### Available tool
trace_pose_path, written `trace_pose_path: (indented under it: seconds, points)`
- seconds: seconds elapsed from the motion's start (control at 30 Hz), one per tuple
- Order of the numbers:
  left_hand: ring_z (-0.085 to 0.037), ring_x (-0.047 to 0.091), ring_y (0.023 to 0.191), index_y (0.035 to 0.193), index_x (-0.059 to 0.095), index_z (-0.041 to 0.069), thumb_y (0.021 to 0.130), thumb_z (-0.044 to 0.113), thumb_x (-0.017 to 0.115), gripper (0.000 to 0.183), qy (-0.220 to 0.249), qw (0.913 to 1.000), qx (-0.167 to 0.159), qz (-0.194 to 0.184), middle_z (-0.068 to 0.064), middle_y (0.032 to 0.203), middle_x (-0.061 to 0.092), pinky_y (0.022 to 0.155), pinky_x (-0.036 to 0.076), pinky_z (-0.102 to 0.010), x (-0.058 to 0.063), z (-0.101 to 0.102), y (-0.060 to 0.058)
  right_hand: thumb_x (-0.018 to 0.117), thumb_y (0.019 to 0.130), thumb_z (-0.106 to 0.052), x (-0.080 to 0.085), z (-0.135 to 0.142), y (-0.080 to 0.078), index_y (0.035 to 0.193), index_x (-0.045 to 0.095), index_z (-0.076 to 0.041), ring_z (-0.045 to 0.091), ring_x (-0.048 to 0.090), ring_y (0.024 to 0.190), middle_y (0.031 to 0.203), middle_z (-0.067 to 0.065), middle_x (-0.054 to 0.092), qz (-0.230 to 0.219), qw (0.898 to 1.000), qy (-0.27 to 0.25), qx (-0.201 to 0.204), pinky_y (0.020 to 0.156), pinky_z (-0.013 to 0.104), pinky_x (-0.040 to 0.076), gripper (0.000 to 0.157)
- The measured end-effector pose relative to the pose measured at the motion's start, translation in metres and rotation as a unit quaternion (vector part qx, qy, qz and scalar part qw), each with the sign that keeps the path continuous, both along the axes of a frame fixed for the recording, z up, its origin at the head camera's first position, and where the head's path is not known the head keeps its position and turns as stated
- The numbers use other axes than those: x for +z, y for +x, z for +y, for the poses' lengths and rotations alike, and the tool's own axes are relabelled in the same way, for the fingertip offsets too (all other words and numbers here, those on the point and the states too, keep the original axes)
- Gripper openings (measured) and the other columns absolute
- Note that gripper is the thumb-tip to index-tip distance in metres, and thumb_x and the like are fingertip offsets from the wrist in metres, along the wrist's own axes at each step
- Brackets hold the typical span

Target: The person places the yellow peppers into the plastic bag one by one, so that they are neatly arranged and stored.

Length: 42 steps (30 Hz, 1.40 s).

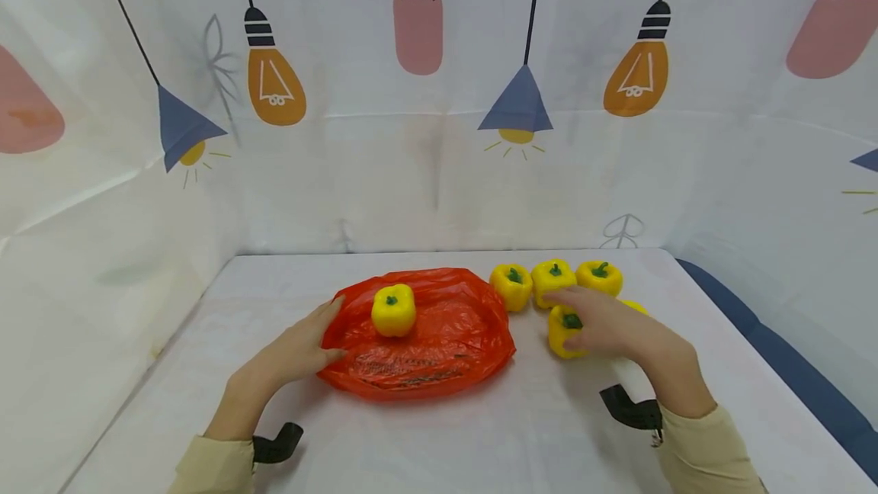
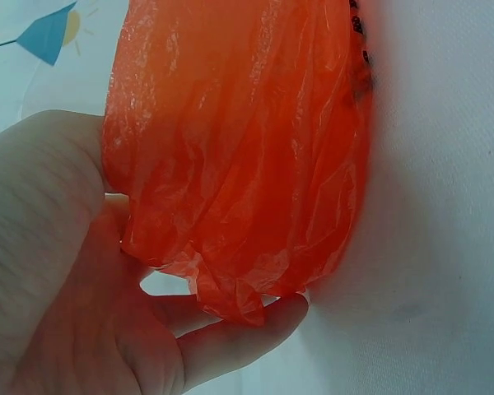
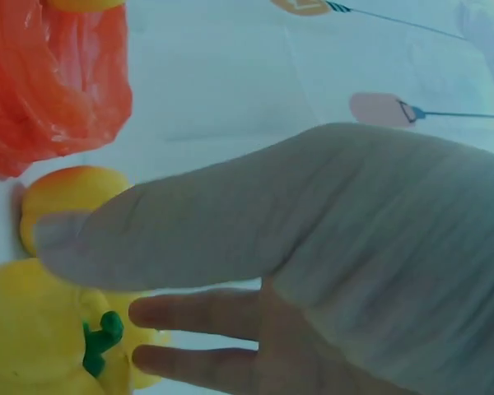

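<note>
A yellow bell pepper [image 1: 394,311] with a green stem sits upright on a crumpled red plastic bag [image 1: 449,326] in the middle of the table. My left hand [image 1: 295,349] touches the bag's left side, thumb and fingers spread apart. In the left wrist view, fingers [image 2: 239,341] lie extended under a loose fold of the bag. Over on the right, my right hand [image 1: 610,322] reaches above another yellow bell pepper [image 1: 561,332]. In the right wrist view its thumb and fingers are straight and apart, with a pepper [image 3: 33,321] just beyond them.
Behind my right hand stand more yellow bell peppers: one pepper [image 1: 511,287] beside the bag, a pepper [image 1: 552,280] next to it, and a pepper [image 1: 600,277] farther right. Another pepper [image 1: 634,306] is mostly hidden by the hand. A white cloth covers the table [image 1: 480,441].
</note>
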<state>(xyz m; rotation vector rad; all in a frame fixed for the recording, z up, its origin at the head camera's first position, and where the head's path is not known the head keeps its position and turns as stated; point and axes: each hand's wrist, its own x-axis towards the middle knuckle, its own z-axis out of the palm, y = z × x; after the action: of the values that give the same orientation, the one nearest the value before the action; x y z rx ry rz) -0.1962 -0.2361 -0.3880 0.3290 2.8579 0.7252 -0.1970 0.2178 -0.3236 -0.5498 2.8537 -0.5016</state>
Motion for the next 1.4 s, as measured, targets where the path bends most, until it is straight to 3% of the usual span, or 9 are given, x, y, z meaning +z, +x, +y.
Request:
trace_pose_path:
  seconds: [0.1, 0.5, 0.7, 0.97, 1.13, 1.4]
  points:
    - [-0.046, 0.026, 0.148, 0.159, 0.017, 0.007, 0.092, 0.025, 0.068, 0.086, -0.001, 1.0000, 0.003, -0.003, -0.022, 0.164, 0.022, 0.114, 0.030, -0.068, 0.000, -0.001, 0.001, 0.069, 0.077, -0.007, -0.005, 0.000, -0.002, 0.138, 0.058, -0.016, 0.037, 0.050, 0.131, 0.145, 0.013, 0.055, -0.004, 1.000, 0.014, 0.003, 0.108, 0.061, 0.041, 0.062]
    - [-0.045, 0.027, 0.148, 0.160, 0.019, 0.011, 0.092, 0.025, 0.068, 0.085, 0.000, 0.9999, 0.010, -0.008, -0.020, 0.164, 0.023, 0.113, 0.032, -0.068, -0.003, 0.000, 0.001, 0.070, 0.076, 0.003, -0.020, -0.001, -0.005, 0.140, 0.056, -0.011, 0.037, 0.051, 0.127, 0.143, 0.016, 0.056, -0.036, 0.999, 0.027, -0.014, 0.106, 0.061, 0.044, 0.067]
    - [-0.046, 0.028, 0.148, 0.160, 0.018, 0.010, 0.091, 0.024, 0.069, 0.086, -0.007, 0.9999, 0.008, -0.002, -0.020, 0.163, 0.024, 0.113, 0.031, -0.067, -0.006, -0.001, 0.001, 0.069, 0.076, 0.003, -0.023, -0.001, -0.009, 0.137, 0.060, -0.012, 0.030, 0.055, 0.121, 0.139, 0.009, 0.060, -0.023, 0.999, 0.022, -0.005, 0.108, 0.059, 0.044, 0.063]
    - [-0.047, 0.030, 0.146, 0.159, 0.019, 0.007, 0.090, 0.022, 0.068, 0.086, -0.012, 0.9999, 0.002, 0.007, -0.022, 0.163, 0.025, 0.113, 0.032, -0.067, -0.009, -0.001, 0.003, 0.070, 0.073, 0.000, -0.020, -0.001, -0.014, 0.134, 0.061, -0.014, 0.021, 0.056, 0.113, 0.132, 0.000, 0.064, 0.008, 0.999, -0.041, 0.031, 0.105, 0.054, 0.048, 0.063]
    - [-0.047, 0.031, 0.146, 0.159, 0.019, 0.008, 0.090, 0.023, 0.068, 0.086, -0.019, 0.9998, 0.003, 0.008, -0.020, 0.163, 0.024, 0.112, 0.033, -0.068, -0.009, 0.000, 0.002, 0.072, 0.077, -0.006, -0.012, -0.010, -0.012, 0.138, 0.057, -0.016, 0.026, 0.052, 0.125, 0.140, 0.002, 0.058, 0.029, 0.996, -0.080, 0.041, 0.107, 0.056, 0.046, 0.063]
    - [-0.047, 0.032, 0.146, 0.159, 0.019, 0.008, 0.090, 0.022, 0.067, 0.086, -0.022, 0.9996, -0.007, 0.018, -0.021, 0.163, 0.025, 0.112, 0.033, -0.068, -0.008, 0.000, 0.002, 0.074, 0.077, -0.009, -0.010, -0.040, -0.015, 0.141, 0.055, -0.021, 0.026, 0.050, 0.131, 0.143, -0.001, 0.055, 0.066, 0.987, -0.132, 0.067, 0.108, 0.055, 0.045, 0.067]
